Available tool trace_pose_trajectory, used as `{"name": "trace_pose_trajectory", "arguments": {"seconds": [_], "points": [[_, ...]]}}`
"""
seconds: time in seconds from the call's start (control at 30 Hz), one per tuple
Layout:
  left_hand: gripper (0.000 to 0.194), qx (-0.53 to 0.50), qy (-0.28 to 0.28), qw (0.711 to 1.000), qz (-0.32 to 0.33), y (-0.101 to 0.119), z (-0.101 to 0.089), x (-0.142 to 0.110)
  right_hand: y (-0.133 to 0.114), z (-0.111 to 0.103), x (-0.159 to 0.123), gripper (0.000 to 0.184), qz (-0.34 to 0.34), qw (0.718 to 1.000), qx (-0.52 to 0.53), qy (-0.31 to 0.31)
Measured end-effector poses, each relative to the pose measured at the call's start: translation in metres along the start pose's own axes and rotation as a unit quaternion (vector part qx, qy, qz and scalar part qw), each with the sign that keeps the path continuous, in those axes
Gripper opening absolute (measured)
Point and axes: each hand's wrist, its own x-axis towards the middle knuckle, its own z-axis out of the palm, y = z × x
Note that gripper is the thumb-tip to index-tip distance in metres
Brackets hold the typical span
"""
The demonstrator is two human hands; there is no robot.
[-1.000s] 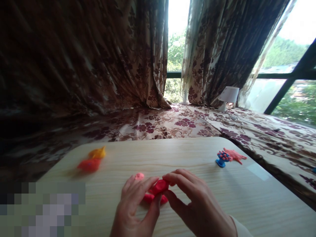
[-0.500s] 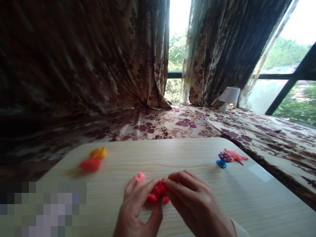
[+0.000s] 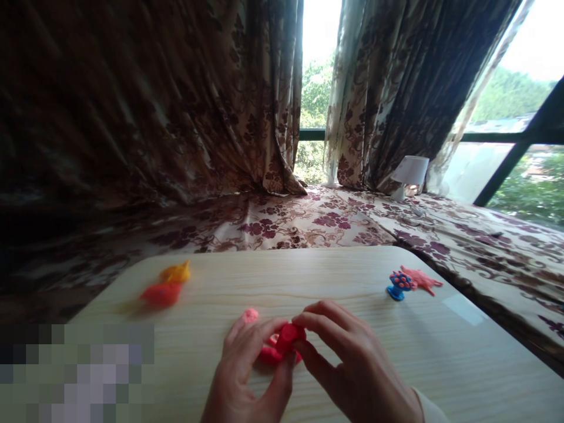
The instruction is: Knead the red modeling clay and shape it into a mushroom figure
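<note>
A small lump of red modelling clay [image 3: 291, 336] is pinched between the fingertips of both hands, just above the table. My left hand [image 3: 253, 364] grips it from the left with thumb and fingers. From the right, my right hand [image 3: 346, 352] holds its other side between thumb and forefinger. Under the lump lies more red clay [image 3: 269, 355], partly hidden by my fingers. A pink clay ball [image 3: 251, 316] with a rough surface sits just beyond the left fingers.
On the wooden table [image 3: 211, 376] at far left lie a yellow clay piece [image 3: 176, 272] and a red one [image 3: 161, 294]. At right stand a blue clay form with pink dots [image 3: 400, 283] and a flat pink piece [image 3: 422, 279]. A white lamp [image 3: 410, 170] stands behind.
The red lump has been turned so a round, flattish face shows. My right fingers have spread slightly around it. Both hands stay in nearly the same place.
</note>
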Motion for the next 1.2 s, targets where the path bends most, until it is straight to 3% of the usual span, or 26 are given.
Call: {"name": "trace_pose_trajectory", "arguments": {"seconds": [0.13, 0.33, 0.57, 0.77, 1.2], "points": [[0.017, 0.000, 0.013, 1.000, 0.028, 0.0016, -0.0007, 0.0041, -0.0023, -0.0018, 0.0005, 0.015, -0.033, 0.999, -0.023, -0.004], [0.014, -0.008, 0.017, 1.000, 0.013, 0.0019, -0.0006, 0.0024, -0.0030, -0.0021, 0.0005, 0.016, -0.058, 0.997, -0.042, 0.012], [0.023, -0.037, -0.009, 0.996, -0.082, -0.0055, 0.0020, -0.0036, 0.0013, -0.0003, 0.0001, 0.020, -0.014, 1.000, -0.004, 0.025], [0.025, -0.017, -0.014, 1.000, -0.018, -0.0062, 0.0018, -0.0038, -0.0019, 0.0005, 0.0002, 0.013, -0.005, 1.000, -0.009, 0.005], [0.024, -0.016, -0.022, 0.999, -0.025, -0.0046, 0.0041, -0.0038, -0.0010, -0.0013, 0.0014, 0.017, -0.041, 0.999, -0.023, -0.002]]}}
